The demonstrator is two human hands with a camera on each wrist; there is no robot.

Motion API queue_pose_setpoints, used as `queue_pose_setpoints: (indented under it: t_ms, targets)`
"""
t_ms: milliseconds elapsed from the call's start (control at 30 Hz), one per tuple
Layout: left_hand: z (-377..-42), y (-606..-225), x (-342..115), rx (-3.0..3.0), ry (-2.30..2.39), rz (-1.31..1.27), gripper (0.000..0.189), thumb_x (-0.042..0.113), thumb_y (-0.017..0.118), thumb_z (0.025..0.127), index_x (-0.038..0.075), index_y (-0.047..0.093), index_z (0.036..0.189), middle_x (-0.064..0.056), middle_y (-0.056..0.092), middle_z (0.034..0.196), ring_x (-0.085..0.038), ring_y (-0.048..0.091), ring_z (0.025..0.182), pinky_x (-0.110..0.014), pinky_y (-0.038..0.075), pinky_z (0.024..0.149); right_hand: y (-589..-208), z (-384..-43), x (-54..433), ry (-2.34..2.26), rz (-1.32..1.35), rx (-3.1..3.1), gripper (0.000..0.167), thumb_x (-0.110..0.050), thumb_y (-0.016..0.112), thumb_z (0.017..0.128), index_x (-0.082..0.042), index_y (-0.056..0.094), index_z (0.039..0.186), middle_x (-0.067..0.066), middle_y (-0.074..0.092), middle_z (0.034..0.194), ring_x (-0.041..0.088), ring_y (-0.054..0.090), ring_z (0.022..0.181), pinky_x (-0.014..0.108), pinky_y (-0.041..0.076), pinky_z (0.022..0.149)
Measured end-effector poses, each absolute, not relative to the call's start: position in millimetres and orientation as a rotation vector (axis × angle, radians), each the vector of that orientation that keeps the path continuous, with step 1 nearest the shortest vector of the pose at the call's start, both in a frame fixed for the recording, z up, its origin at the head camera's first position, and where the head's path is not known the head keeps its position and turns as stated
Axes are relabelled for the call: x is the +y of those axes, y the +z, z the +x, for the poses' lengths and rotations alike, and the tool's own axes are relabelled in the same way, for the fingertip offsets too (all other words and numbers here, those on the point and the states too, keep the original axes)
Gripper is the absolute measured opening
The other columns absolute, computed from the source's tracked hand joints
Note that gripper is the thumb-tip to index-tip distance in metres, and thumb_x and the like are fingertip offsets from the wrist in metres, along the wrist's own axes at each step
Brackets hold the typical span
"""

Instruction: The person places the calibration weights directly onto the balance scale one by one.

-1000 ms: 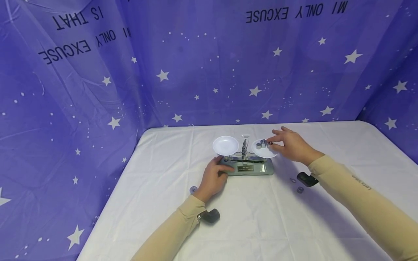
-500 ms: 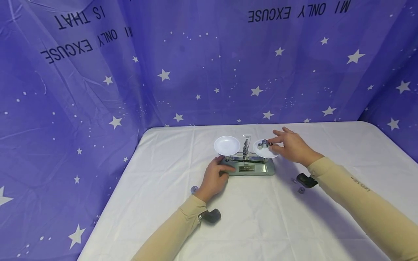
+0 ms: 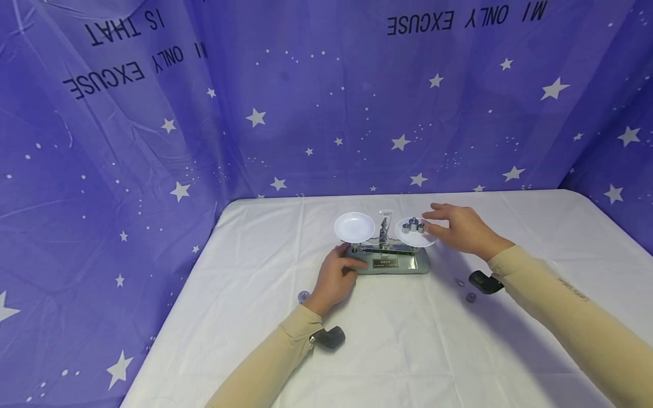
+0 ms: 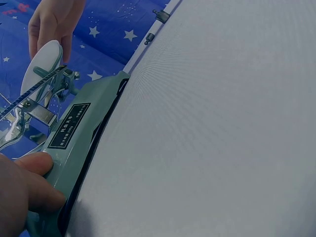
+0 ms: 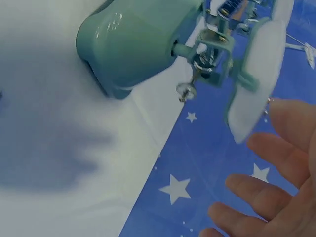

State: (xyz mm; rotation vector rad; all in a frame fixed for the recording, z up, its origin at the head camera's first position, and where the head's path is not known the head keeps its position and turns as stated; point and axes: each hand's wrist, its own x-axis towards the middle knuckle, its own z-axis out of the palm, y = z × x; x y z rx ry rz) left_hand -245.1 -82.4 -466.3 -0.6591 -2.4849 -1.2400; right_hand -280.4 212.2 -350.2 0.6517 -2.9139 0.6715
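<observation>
Left hand (image 3: 334, 280): set on the left end of the balance's base, digits lying across the painted surface; whether it grips or only presses, cannot tell.
Right hand (image 3: 461, 229): fingers spread and loosely extended, holding nothing, at the rim of the right pan; contact with the rim cannot be told.
Balance (image 3: 384, 226): near the far side of the table; base (image 3: 420, 266) grey-green, glossy, round-cornered, with a dark rectangular nameplate (image 3: 385, 263); bright metal column and beam, the beam dipping to the right.
Right pan (image 3: 415, 240): white, smooth, round; bears three upright metal weights (image 3: 414, 225), shiny, knobbed cylinders, grouped together.
Left pan (image 3: 354, 228): white, shallow, round.
Loose metal pieces: one squat cylinder (image 3: 471, 297) and one smaller piece (image 3: 459, 283), below the right wrist; one round knobbed weight (image 3: 304, 296) beside the left wrist.
Sleeves (image 3: 265, 362): tan fabric; black wrist device (image 3: 329, 338) on each.
Tablecloth (image 3: 398, 340): white, lightly creased.
Backdrop (image 3: 326, 85): violet-blue, folded sheeting, white stars, black lettering.
</observation>
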Motion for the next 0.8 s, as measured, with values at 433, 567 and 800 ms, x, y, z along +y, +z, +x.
queue_pose_setpoints:
  t_ms: [433,567,800]
  targets:
    - [-246,-469,-84,-2.468,-1.199,-0.682,0.030,-0.007,0.057,0.077,0.003,0.081,0.092,-0.029,0.058,0.142,-0.045,0.054,0.134,-0.055,0.043,0.115,-364,-255,259,0.624,0.535,-2.957,0.044,-0.023,0.067,0.096,0.000,0.064,0.134,0.038,0.046,0.147,0.061,0.041,0.136,0.074,0.035,0.110]
    - [-246,-469,-85,-2.477,-1.199,-0.678,0.030,-0.006,0.057,0.076,0.002,0.081,0.092,-0.029,0.058,0.142,-0.045,0.054,0.134,-0.055,0.043,0.115,-373,-251,264,0.570,0.537,-3.024,0.039,-0.021,0.069,0.094,0.001,0.070,0.126,0.039,0.049,0.144,0.065,0.037,0.136,0.076,0.032,0.110]
    - [-244,-467,-83,-2.499,-1.217,-0.658,0.030,-0.007,0.057,0.077,0.003,0.081,0.092,-0.029,0.056,0.143,-0.046,0.053,0.135,-0.056,0.042,0.116,-390,-245,262,0.270,0.683,-3.055,0.026,-0.021,0.074,0.086,-0.002,0.080,0.101,0.035,0.067,0.122,0.066,0.052,0.123,0.070,0.042,0.106]
